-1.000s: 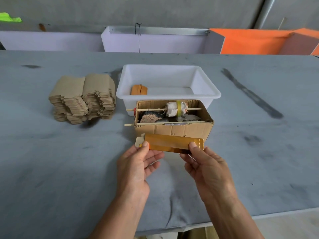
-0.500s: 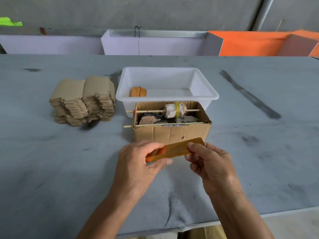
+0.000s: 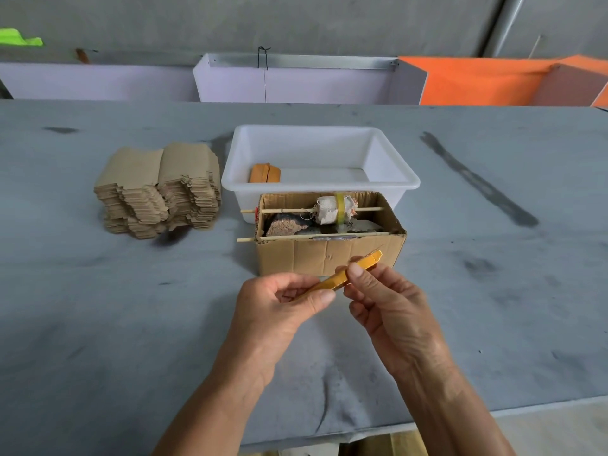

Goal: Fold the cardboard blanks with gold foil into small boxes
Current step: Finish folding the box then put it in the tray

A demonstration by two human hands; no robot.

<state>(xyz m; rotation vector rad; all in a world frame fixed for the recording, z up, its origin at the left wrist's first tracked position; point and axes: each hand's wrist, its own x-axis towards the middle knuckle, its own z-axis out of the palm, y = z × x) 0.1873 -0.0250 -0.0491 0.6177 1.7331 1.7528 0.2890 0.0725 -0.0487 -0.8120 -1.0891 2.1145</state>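
I hold one gold-foil cardboard blank edge-on above the grey table, just in front of the brown carton. My left hand pinches its lower left end between thumb and curled fingers. My right hand pinches its middle with thumb on top. The blank tilts up to the right, and its left part is hidden by my fingers. A tall stack of flat brown blanks sits at the left of the table. One folded gold box lies in the white tub.
An open brown carton with two wooden sticks across it and a cloth-wrapped roll stands in front of the tub. Purple and orange bins line the far edge. The table's near edge runs just below my forearms.
The blank went from lying flat and face-up between both hands to being squeezed edge-on and tilted up to the right. My hands came closer together.
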